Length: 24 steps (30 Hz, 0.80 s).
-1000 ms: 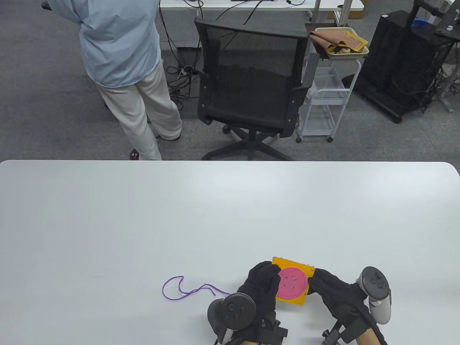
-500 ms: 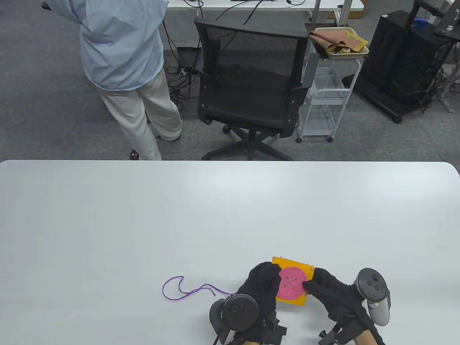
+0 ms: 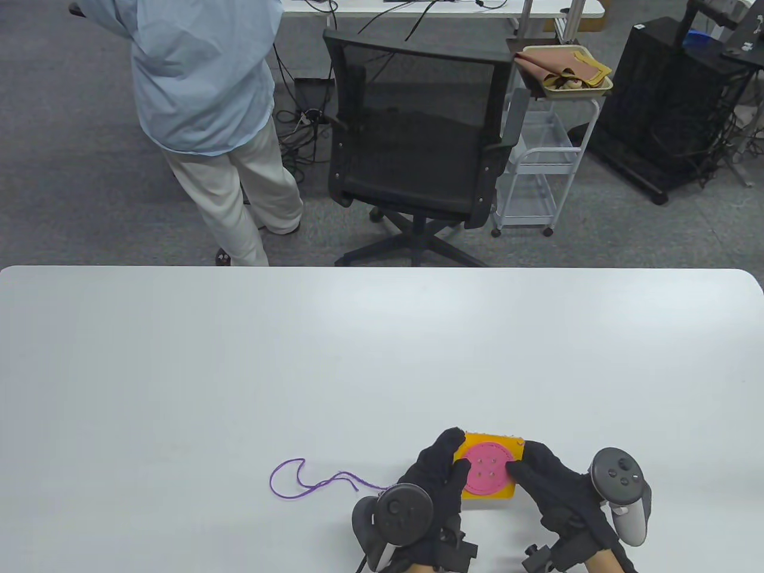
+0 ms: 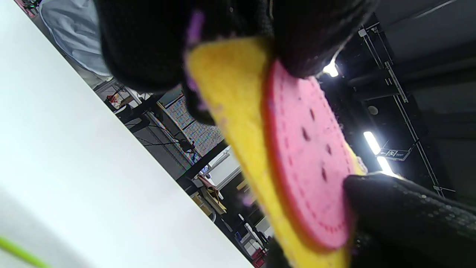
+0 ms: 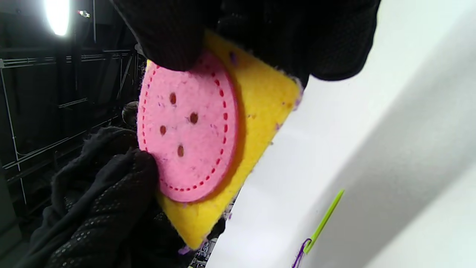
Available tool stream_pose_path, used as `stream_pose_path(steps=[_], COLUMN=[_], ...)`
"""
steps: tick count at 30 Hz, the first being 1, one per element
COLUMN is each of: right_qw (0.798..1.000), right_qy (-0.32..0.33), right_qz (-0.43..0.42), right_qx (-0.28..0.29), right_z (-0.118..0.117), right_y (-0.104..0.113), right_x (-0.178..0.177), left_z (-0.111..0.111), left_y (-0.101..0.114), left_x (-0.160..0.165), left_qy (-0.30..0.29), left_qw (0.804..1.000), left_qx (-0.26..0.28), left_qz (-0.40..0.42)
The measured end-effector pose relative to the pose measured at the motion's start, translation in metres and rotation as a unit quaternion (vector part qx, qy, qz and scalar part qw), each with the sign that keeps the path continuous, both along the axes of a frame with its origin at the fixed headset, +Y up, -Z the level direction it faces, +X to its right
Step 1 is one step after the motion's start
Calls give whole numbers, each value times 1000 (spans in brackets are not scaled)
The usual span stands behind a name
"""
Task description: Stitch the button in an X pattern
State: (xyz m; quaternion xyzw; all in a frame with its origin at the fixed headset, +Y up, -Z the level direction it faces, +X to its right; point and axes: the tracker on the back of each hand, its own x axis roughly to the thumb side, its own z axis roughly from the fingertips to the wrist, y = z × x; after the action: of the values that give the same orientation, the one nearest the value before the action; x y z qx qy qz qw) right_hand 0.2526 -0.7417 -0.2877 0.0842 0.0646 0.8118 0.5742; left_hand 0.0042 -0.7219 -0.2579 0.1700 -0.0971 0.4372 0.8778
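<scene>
A yellow felt square (image 3: 506,490) carries a pink felt button (image 3: 486,471) with four holes. Both hands hold it up off the white table (image 3: 239,370), tilted. My left hand (image 3: 456,456) pinches its left edge and my right hand (image 3: 520,461) pinches its right edge, thumb on the button's rim. In the right wrist view the button (image 5: 189,130) faces the camera on the square (image 5: 260,100), and a green needle (image 5: 325,217) lies on the table, threaded with purple. A purple thread (image 3: 292,482) loops on the table left of my left hand. No thread crosses the button's holes.
The left wrist view shows the square (image 4: 238,111) edge-on under my gloved fingers (image 4: 148,37). Beyond the table's far edge stand a black office chair (image 3: 418,137), a person in a blue shirt (image 3: 203,77) and a white cart (image 3: 537,173).
The felt square has turned to sit squarer between my hands and shifted slightly right. My right thumb has slid onto the pink button's rim. The thread has not moved.
</scene>
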Motion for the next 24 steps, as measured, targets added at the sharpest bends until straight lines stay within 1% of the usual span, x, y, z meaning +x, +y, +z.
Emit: stream_pose_path(steps=[5, 9, 12, 15, 18, 20, 23, 24], right_qw=[1000, 999, 999, 998, 998, 998, 997, 997], right_qy=[-16, -31, -45, -50, -57, -58, -60, -61], right_qz=[-5, -9, -14, -26, -35, -40, -42, -44], right_qx=[7, 11, 8, 3, 0, -2, -4, -6], right_z=[0, 1, 0, 0, -1, -1, -1, -2], right_y=[1, 2, 1, 1, 1, 1, 1, 1], right_x=[2, 4, 7, 10, 13, 15, 16, 17], left_z=[-5, -5, -3, -3, -6, -10, -18, -21], left_y=[-4, -1, 6, 12, 13, 11, 5, 1], left_x=[0, -7, -14, -20, -25, -25, -24, -22], left_qy=[-14, -3, 9, 22, 32, 35, 35, 33], left_qw=[1000, 1000, 1000, 1000, 996, 989, 974, 967], left_qx=[-23, -9, 6, 9, -19, -43, -79, -101], left_qz=[8, -3, 6, -16, -82, -134, -209, -231])
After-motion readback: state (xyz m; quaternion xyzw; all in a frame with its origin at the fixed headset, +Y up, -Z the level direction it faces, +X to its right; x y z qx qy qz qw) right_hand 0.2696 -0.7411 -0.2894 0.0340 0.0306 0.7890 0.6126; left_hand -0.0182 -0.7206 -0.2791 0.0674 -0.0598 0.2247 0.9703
